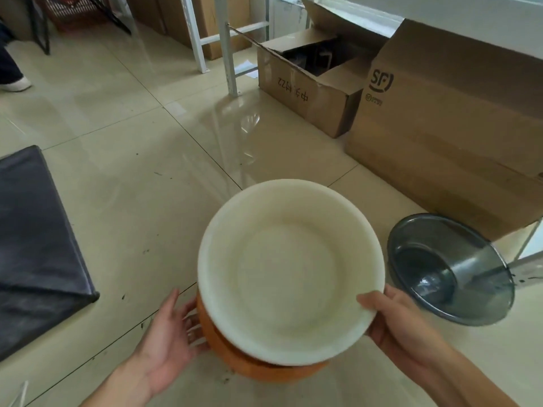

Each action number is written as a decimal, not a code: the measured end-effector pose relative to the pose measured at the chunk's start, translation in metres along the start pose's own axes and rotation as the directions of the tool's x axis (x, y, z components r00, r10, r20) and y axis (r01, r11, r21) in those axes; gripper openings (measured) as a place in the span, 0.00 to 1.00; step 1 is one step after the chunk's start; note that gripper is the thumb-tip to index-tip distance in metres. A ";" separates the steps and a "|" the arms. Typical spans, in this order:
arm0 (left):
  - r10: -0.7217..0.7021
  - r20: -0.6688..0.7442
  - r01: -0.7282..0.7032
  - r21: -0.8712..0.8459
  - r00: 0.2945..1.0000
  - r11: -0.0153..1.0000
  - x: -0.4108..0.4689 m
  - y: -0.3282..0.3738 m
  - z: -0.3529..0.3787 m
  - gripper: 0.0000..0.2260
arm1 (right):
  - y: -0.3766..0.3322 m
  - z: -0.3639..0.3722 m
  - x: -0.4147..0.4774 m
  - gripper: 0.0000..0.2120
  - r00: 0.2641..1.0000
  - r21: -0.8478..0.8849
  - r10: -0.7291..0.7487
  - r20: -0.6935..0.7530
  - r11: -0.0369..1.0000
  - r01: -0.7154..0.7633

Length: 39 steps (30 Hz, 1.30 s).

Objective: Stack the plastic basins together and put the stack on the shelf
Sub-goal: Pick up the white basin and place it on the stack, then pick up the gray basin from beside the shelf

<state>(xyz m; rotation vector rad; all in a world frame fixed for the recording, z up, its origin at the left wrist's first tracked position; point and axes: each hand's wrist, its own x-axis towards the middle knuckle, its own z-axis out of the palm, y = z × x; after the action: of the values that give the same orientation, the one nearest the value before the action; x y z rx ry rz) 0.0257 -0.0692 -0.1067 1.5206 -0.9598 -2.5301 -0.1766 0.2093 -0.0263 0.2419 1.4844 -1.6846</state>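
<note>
A white plastic basin (pixel 291 271) is tilted over an orange basin (pixel 235 356), covering most of it; only the orange one's near-left side shows. My right hand (pixel 390 321) grips the white basin's near-right rim, thumb on top. My left hand (pixel 173 327) is spread against the orange basin's left side, palm toward it. A dark translucent grey basin (pixel 449 268) stands on the floor to the right, apart from the other two. White metal shelf legs (pixel 227 54) rise at the back.
Open cardboard boxes (pixel 311 83) and a large box (pixel 446 127) line the back right. A black flat case (pixel 35 245) lies on the tiled floor at left. Another person's foot (pixel 14 83) shows at far left. A metal bar (pixel 529 262) crosses at the right edge.
</note>
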 end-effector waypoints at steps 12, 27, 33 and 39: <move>0.176 0.013 -0.169 0.363 0.984 0.916 -0.021 0.001 0.018 0.24 | 0.045 -0.009 0.009 0.15 0.975 -0.850 -0.209 -0.079 0.525 0.044; 0.284 0.054 -0.255 0.620 0.957 0.742 0.004 -0.034 0.042 0.21 | 0.042 -0.138 0.042 0.24 0.875 0.585 0.226 -0.429 0.808 0.078; 0.274 0.075 -0.263 0.594 0.959 0.760 -0.004 -0.049 0.068 0.22 | 0.013 -0.182 0.054 0.20 0.806 0.426 0.134 -0.576 0.891 0.157; 0.253 0.068 -0.249 0.542 0.965 0.803 -0.011 -0.051 0.078 0.19 | -0.042 -0.152 0.016 0.08 0.877 0.361 -0.125 -0.463 0.877 0.316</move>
<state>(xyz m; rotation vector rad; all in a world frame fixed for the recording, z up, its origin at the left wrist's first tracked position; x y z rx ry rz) -0.0182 0.0134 -0.0991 1.3706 -1.8699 -2.1580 -0.2732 0.3337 -0.0477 0.7447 1.4694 -2.2542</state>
